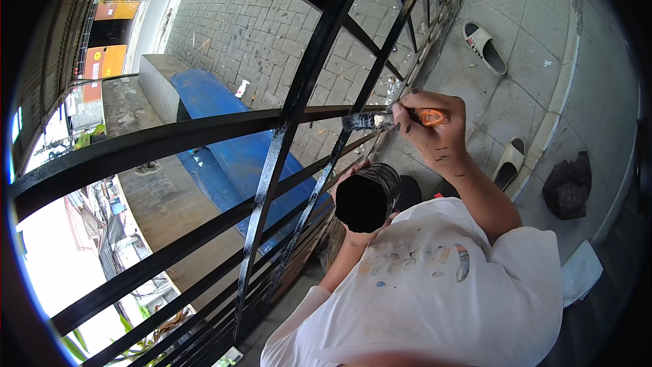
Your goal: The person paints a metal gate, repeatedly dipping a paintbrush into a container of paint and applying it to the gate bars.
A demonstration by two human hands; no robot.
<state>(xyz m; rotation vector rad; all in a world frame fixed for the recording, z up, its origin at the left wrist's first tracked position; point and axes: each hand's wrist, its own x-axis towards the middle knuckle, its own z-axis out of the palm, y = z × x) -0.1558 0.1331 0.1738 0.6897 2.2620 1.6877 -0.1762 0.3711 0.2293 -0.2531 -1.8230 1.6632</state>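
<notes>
My right hand, smudged with black paint, grips a paintbrush with an orange handle. Its dark, paint-coated bristles point left and lie over or against a bar of the black metal railing; whether they touch cannot be told. Below the brush, my left hand is wrapped around a round container with dark streaks on its side and a black inside. The container is near my shirt front and close to the railing. Parts of the diagonal bars look glossy.
Two slippers lie on the tiled floor to the right, near a crumpled dark plastic bag. Beyond the railing are a blue panel, a concrete wall and paving. A pale sheet lies at the lower right.
</notes>
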